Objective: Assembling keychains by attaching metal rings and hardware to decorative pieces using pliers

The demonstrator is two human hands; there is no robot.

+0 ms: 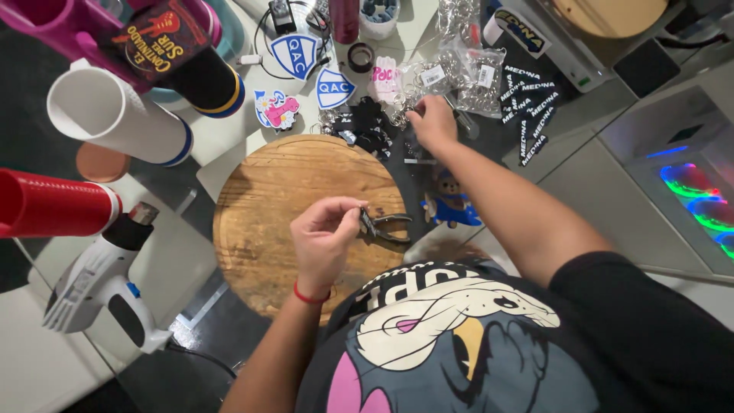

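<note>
My left hand [325, 233] hovers over a round wooden board [267, 199], fingers pinched together on something too small to make out. Small pliers [384, 226] lie on the board's right edge, just beside those fingers. My right hand [432, 121] reaches forward past the board into a pile of metal key chains [417, 84] and clear bags of rings [482, 76], fingers curled among them. A small bear figure in blue [449, 203] lies under my right forearm. Black charms [365, 126] sit just left of my right hand.
Shield-shaped and flower-shaped charms [334, 88] lie behind the board. Large white [115, 115], red [53, 203] and black [180, 53] tumblers lie on the left, with a white heat gun [99, 283] below them. Black label strips [527, 107] and a machine with glowing lights [699, 199] are on the right.
</note>
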